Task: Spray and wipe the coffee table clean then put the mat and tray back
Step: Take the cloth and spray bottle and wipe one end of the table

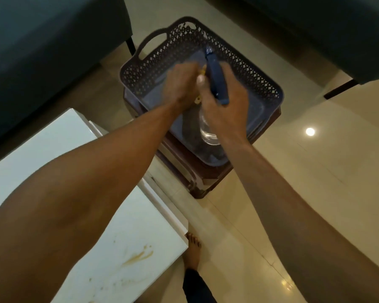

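Both hands are over a grey lattice basket [245, 68] that sits on a brown stool [197, 182], just beside the white surface [123, 248]. Right hand [225, 101] grips a spray bottle [209, 130]: dark blue nozzle head up top, clear body hanging below the palm. Left hand [181, 84] is curled around something yellow [202, 72], probably a cloth, but motion blur makes it hard to be sure. The hands are touching or nearly so.

Step looks like fetching the supplies; no spraying done yet, since a brown stain [138, 256] is on the surface near its edge. Next move calls for lifting both items clear of the basket wall and swinging left over the stain, nozzle aimed down.

Around: dark sofa [42, 51] to the left, another dark seat [326, 29] upper right, glossy tile floor [315, 193], a bare foot [193, 250] near the surface edge. Mat and tray not in view. Basket rim could catch the bottle.
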